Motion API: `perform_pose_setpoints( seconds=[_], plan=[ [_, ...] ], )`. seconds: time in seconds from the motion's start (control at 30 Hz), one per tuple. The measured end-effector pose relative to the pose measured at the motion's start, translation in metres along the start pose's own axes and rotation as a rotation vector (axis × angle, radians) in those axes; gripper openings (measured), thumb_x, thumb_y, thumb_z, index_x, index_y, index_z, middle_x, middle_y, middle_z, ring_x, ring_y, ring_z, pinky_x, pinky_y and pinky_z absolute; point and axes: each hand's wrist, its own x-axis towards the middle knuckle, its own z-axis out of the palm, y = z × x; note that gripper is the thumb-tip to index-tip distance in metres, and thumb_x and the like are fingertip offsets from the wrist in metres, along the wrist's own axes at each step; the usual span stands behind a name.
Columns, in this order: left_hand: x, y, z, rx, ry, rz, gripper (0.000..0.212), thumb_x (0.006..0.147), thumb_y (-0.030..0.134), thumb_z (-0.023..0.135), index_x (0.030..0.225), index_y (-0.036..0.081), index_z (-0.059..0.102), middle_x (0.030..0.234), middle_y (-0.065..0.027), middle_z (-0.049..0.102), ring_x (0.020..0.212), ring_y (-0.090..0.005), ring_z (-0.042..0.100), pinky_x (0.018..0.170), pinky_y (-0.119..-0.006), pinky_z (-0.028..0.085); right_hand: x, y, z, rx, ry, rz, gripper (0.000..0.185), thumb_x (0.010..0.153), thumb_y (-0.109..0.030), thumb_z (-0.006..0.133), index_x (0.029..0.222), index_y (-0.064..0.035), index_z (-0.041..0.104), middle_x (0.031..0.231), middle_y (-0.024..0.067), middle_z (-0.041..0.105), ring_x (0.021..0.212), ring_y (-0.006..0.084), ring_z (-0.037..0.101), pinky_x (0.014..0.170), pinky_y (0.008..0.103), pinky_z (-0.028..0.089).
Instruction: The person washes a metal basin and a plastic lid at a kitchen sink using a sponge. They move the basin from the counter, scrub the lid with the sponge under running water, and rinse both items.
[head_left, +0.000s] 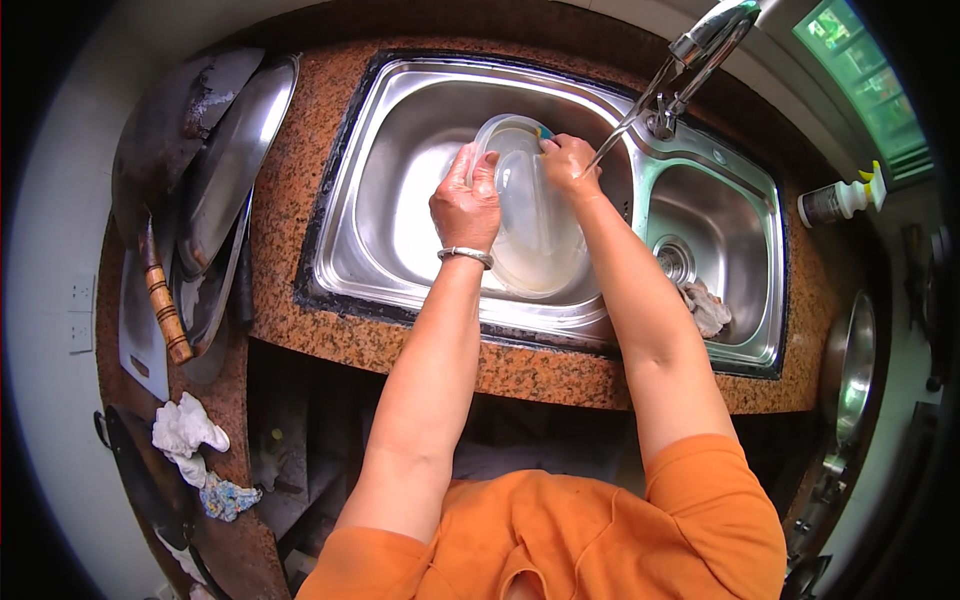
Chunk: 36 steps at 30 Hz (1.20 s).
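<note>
A translucent oval plastic container (532, 217) is held tilted over the large stainless steel sink basin (405, 150). My left hand (469, 199) grips its left rim, thumb on the near face, with a bangle on the wrist. At the upper right rim, my right hand (568, 163) has its fingers around a small blue-green and yellow piece (543, 133), perhaps a sponge or scrubber, mostly hidden. Water from the chrome faucet (705, 49) runs down onto my right hand and wrist.
The smaller basin (720, 225) at right holds a crumpled rag (705, 309) near its drain. A spray bottle (841, 199) stands on the granite counter (525, 371) behind. On the left lean a wok (176, 127), metal lids and a white cutting board (139, 322); cloths (187, 435) lie nearer.
</note>
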Motion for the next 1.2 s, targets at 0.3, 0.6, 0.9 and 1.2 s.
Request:
perform_pose_setpoints(
  seconds=[0.3, 0.6, 0.9, 1.2],
  plan=[
    [-0.004, 0.007, 0.003, 0.018, 0.001, 0.083, 0.023, 0.089, 0.031, 0.064, 0.1, 0.011, 0.069, 0.076, -0.0147, 0.068, 0.07, -0.0345, 0.065, 0.064, -0.039, 0.05, 0.003, -0.012, -0.023, 0.064, -0.029, -0.084, 0.026, 0.078, -0.015, 0.056, 0.093, 0.0002, 0.069, 0.095, 0.0254, 0.066, 0.094, 0.0401, 0.064, 0.085, 0.0432, 0.05],
    [0.003, 0.001, -0.001, 0.145, -0.004, -0.068, 0.04, 0.085, 0.032, 0.071, 0.11, 0.001, 0.067, 0.096, -0.0175, 0.071, 0.086, -0.0259, 0.068, 0.078, -0.032, 0.051, -0.108, -0.006, -0.055, -0.133, -0.466, -0.343, 0.017, 0.071, -0.005, 0.053, 0.081, 0.0004, 0.066, 0.085, 0.0261, 0.064, 0.084, 0.0447, 0.061, 0.077, 0.0486, 0.049],
    [-0.002, 0.009, 0.012, 0.034, -0.011, 0.036, 0.028, 0.089, 0.031, 0.064, 0.106, 0.01, 0.068, 0.086, -0.0169, 0.069, 0.078, -0.0349, 0.066, 0.07, -0.039, 0.051, -0.015, 0.025, -0.038, 0.592, -0.026, -0.084, 0.013, 0.072, -0.009, 0.07, 0.081, 0.0005, 0.069, 0.067, 0.0049, 0.065, 0.061, 0.0107, 0.059, 0.058, 0.0276, 0.049],
    [0.001, -0.007, -0.003, -0.009, -0.022, -0.137, 0.036, 0.085, 0.035, 0.07, 0.108, 0.008, 0.067, 0.089, -0.0146, 0.07, 0.081, -0.0283, 0.067, 0.074, -0.035, 0.05, -0.097, -0.071, -0.043, 0.52, -0.304, -0.37, 0.019, 0.08, -0.016, 0.061, 0.085, 0.0009, 0.067, 0.073, 0.0238, 0.062, 0.063, 0.0293, 0.064, 0.06, 0.0367, 0.049]
  ],
)
